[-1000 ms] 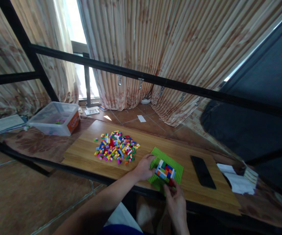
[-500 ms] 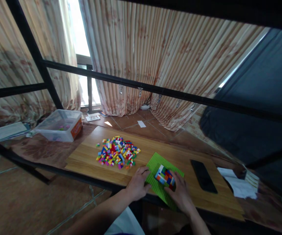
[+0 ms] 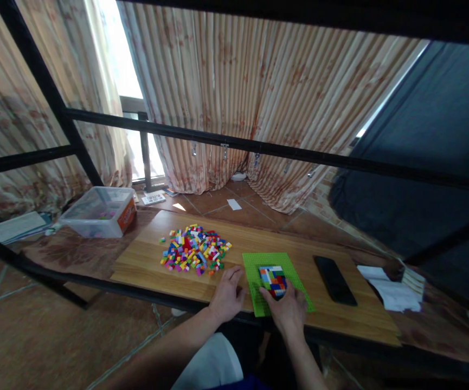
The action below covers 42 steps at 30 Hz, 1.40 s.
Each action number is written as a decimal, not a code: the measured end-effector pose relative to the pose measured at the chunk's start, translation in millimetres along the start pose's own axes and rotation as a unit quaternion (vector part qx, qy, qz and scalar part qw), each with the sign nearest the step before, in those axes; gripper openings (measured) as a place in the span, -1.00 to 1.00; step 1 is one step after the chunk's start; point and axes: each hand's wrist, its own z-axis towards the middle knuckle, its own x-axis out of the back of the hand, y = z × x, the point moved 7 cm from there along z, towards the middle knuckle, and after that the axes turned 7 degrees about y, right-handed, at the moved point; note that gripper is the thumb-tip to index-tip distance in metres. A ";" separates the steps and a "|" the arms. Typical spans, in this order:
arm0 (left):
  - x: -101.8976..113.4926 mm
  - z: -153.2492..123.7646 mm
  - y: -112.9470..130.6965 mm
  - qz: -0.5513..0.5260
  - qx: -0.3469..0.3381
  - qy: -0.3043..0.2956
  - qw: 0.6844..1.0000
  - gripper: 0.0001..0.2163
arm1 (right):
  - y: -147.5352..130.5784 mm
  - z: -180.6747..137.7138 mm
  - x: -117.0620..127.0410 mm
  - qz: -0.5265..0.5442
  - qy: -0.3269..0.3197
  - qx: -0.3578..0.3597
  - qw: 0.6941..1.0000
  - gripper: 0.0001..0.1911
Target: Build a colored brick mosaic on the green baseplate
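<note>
A green studded baseplate (image 3: 250, 271) lies on the wooden board, with a square block of multicoloured toy bricks (image 3: 272, 276) on it. My right hand (image 3: 289, 311) grips the near part of this block between thumb and fingers, hiding its near right corner. Just left of the baseplate, my left hand (image 3: 228, 297) rests over the board's front edge, fingers stretched out and holding nothing. A loose heap of small coloured bricks (image 3: 196, 249) spreads across the board beyond my left hand.
A black phone (image 3: 334, 280) lies right of the baseplate on the wooden board (image 3: 136, 265). Further right are white papers (image 3: 392, 292). A clear plastic box (image 3: 100, 214) stands at the left. A black metal bar (image 3: 218, 141) crosses the view above the board.
The baseplate has turned and now lies straighter to the board's edge, the brick block turning with it. My left hand has come away from the baseplate; my right hand stays at the block.
</note>
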 end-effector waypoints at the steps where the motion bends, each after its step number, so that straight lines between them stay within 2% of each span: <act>1: -0.4 0.1 1.3 0.001 -0.004 -0.008 1.000 -0.52 | -3.4 -1.3 -0.1 0.003 -0.001 0.000 1.000 -0.05; 6: -1.4 -0.1 13.1 0.025 -0.025 -0.061 0.997 -0.58 | -9.7 -7.0 -3.1 0.044 -0.029 0.012 0.999 -0.19; 10: -4.0 -0.5 25.4 0.050 -0.061 -0.123 0.989 -0.49 | -10.7 -11.3 -6.3 0.087 -0.049 0.002 0.995 -0.29; 13: -6.2 -0.4 26.8 0.074 -0.067 -0.143 0.985 -0.47 | -14.4 -14.2 -8.3 0.082 -0.044 -0.002 0.996 -0.34; 22: -15.4 -4.0 21.3 0.120 -0.081 -0.152 0.978 -0.58 | -3.9 -9.6 -15.9 0.064 -0.032 0.001 0.997 -0.41; 30: -19.5 -4.3 21.9 0.149 -0.092 -0.146 0.974 -0.62 | -0.2 -8.0 -18.9 0.072 -0.033 -0.002 0.997 -0.38; 42: -14.6 -5.0 28.7 0.186 -0.111 -0.137 0.967 -0.61 | 0.4 -4.0 -22.8 0.074 -0.047 0.024 0.996 -0.32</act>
